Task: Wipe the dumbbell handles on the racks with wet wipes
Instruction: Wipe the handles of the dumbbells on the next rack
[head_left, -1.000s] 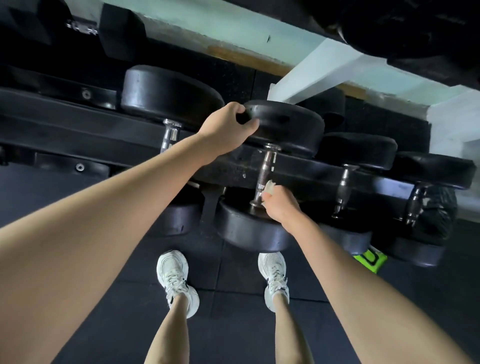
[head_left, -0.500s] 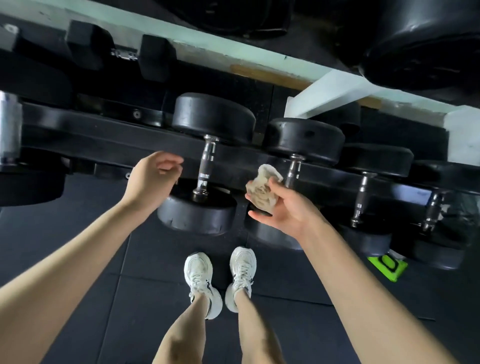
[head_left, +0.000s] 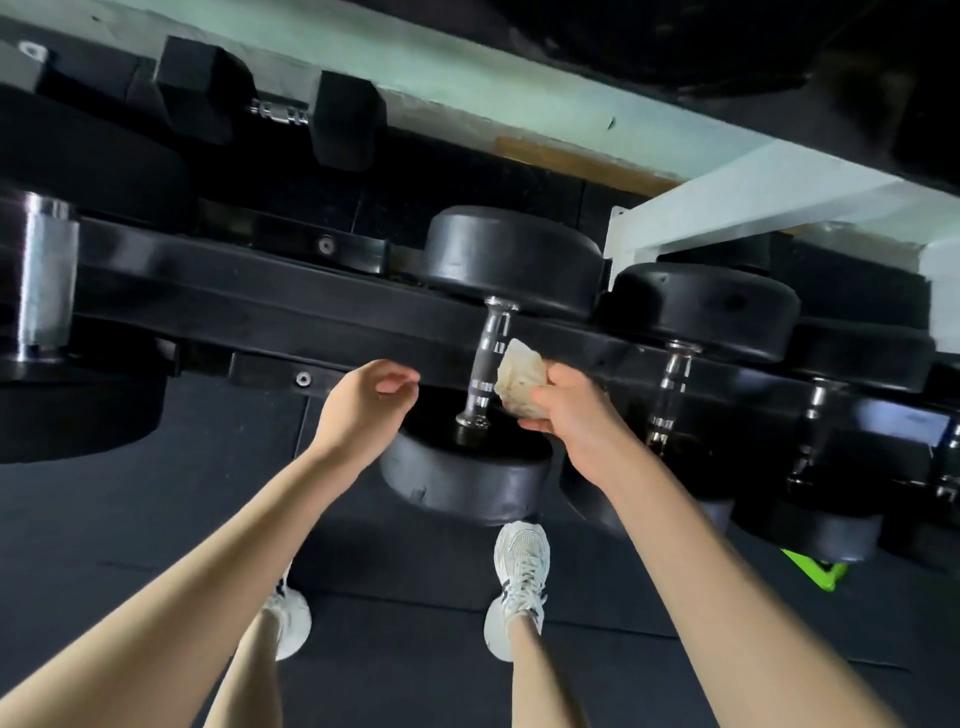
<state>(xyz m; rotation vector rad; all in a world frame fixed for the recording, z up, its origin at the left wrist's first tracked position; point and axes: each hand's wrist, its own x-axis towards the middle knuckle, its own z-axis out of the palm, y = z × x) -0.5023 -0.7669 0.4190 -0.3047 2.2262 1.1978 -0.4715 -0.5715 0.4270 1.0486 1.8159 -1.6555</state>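
- I'm seeing right hand (head_left: 576, 421) pinching wet wipe (head_left: 519, 382) just beside dumbbell handle (head_left: 485, 358).
- Left hand (head_left: 363, 410) is hovering near it, fingers (head_left: 400, 375) loosely curled, gripping nothing.

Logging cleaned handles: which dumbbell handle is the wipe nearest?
The handle just left of the wet wipe held by the right hand, almost touching it; the other handles sit farther off.
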